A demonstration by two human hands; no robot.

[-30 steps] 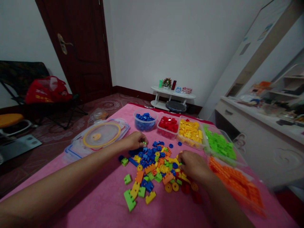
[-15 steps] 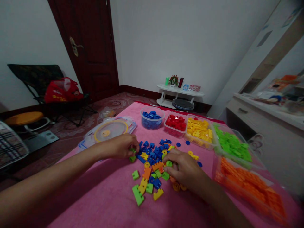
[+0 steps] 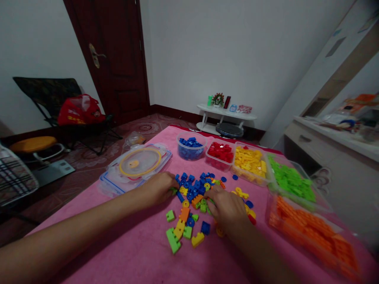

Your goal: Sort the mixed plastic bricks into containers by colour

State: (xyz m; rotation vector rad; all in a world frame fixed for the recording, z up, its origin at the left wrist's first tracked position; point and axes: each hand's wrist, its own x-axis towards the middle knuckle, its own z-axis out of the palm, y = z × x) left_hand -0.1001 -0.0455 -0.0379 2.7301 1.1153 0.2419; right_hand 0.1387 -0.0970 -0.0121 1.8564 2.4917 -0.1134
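Bricks [image 3: 194,190], beside right hand [image 3: 226,205]; seemingly touching

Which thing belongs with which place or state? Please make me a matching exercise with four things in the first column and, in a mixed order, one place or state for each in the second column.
Column one
1. Round tub
2. Left hand
3. Lids
4. Red bag

Column two
A. Stacked flat on the pink cloth
B. On the dark chair near the door
C. Filled with blue bricks
D. At the left edge of the loose bricks

Right pairs: 1-C, 2-D, 3-A, 4-B
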